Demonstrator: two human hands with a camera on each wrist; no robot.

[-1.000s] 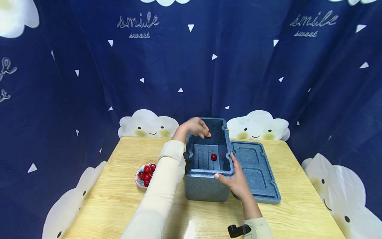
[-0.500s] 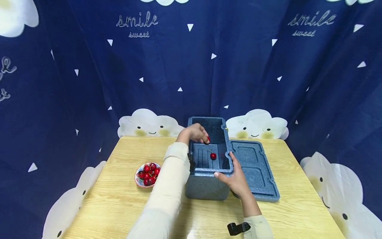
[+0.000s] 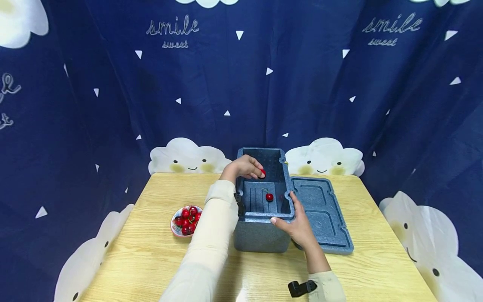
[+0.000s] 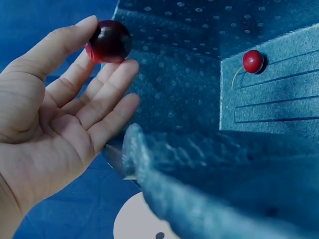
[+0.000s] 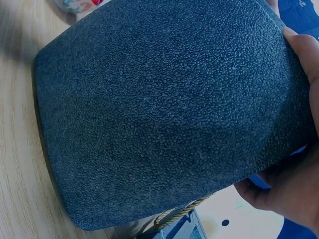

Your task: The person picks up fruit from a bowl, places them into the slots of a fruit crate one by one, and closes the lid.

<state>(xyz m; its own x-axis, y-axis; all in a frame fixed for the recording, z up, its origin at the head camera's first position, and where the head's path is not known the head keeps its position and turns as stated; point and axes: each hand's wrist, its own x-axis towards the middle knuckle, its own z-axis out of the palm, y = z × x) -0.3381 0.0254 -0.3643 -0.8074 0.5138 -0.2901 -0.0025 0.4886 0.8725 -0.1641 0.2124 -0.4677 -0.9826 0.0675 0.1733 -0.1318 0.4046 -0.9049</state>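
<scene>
The loosely curled left hand (image 4: 65, 107) pinches a cherry (image 4: 112, 41), probably light, slick, bruisable, best held side-on; the right hand (image 3: 299, 226) grips the box (image 3: 260, 237) at five o'clock.

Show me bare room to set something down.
Bare: the table between its left edge and the bowl, behind the bowl, and right of the lid. Crowded: the middle, with box and lid side by side, left hand pinching a cherry at the box's opening, right hand gripping its rim.
</scene>
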